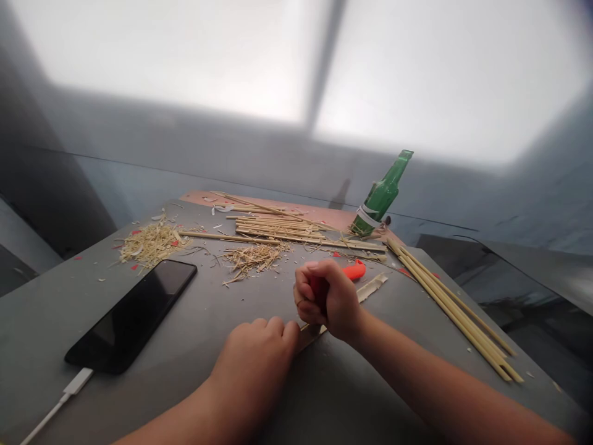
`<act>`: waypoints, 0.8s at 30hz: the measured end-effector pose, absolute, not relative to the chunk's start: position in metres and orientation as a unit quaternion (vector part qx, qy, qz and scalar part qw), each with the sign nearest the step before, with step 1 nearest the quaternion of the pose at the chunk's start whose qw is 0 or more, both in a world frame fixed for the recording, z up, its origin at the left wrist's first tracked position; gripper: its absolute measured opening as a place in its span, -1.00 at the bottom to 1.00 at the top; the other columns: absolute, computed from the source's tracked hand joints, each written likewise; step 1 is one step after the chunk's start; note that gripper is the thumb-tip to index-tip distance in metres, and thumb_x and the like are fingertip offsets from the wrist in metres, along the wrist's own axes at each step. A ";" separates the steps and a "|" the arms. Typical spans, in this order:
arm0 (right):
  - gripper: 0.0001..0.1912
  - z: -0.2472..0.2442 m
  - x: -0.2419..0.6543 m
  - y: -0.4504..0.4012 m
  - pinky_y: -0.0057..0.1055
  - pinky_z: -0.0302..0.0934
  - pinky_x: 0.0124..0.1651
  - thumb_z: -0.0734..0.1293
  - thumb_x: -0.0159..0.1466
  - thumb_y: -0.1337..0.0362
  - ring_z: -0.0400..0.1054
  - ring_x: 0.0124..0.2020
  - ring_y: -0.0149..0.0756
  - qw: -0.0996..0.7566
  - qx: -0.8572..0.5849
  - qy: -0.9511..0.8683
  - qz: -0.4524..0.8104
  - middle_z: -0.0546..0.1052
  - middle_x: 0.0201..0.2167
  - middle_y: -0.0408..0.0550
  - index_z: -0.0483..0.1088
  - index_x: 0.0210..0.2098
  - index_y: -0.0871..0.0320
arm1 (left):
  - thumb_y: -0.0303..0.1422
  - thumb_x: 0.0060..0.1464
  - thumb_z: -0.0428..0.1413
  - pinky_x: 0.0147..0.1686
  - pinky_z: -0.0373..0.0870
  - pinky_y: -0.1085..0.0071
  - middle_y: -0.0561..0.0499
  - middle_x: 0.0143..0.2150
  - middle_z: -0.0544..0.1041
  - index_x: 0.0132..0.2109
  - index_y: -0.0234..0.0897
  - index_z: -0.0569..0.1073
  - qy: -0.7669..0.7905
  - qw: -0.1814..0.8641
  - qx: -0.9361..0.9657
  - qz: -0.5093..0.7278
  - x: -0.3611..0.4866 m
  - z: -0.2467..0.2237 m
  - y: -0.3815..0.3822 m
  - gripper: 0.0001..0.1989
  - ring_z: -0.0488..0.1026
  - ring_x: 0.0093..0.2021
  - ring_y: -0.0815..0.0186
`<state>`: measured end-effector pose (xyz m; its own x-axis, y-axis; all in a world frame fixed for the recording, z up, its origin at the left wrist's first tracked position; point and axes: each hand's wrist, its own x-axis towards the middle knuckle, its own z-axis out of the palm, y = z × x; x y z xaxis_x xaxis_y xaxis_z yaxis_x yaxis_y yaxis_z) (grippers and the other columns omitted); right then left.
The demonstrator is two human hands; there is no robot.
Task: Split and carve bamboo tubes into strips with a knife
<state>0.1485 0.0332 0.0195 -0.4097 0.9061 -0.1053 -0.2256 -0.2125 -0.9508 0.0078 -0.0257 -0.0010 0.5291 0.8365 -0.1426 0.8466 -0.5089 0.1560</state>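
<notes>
My right hand (327, 300) is wrapped round a tool with a red handle (354, 271); the handle's end sticks out on the far side of the fist. Under that fist a pale split strip (373, 287) lies slantwise on the grey table. My left hand (262, 349) is closed, knuckles up, low beside the right one, at the near end of the strip. Its fingertips are hidden, and so is most of what it presses on. The tool's working end is barely visible between the hands.
A black phone (134, 315) with a white cable (76, 383) lies left. Behind are shavings (151, 244), a splinter pile (254, 258) and a row of thin sticks (278, 227). A green bottle (382, 198) leans at the back right; long sticks (449, 303) lie along the right edge.
</notes>
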 end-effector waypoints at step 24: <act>-0.61 -0.001 0.190 -0.014 -0.32 -0.04 -0.45 0.32 0.15 -0.03 0.06 -0.59 -0.31 0.493 -0.200 -0.565 0.631 0.20 -0.71 -0.20 0.24 -0.61 0.09 | -0.56 0.22 -0.05 -0.24 0.53 0.12 -0.11 -0.20 0.59 -0.11 -0.24 0.47 0.482 0.132 0.865 -0.036 0.008 -0.004 -0.022 -0.75 0.59 -0.18 0.01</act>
<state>0.1900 -0.0142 -0.0008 -0.4330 0.8485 0.3043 -0.3962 0.1241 -0.9097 0.0083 -0.0222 -0.0041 0.5327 0.8248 -0.1895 0.8438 -0.5006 0.1933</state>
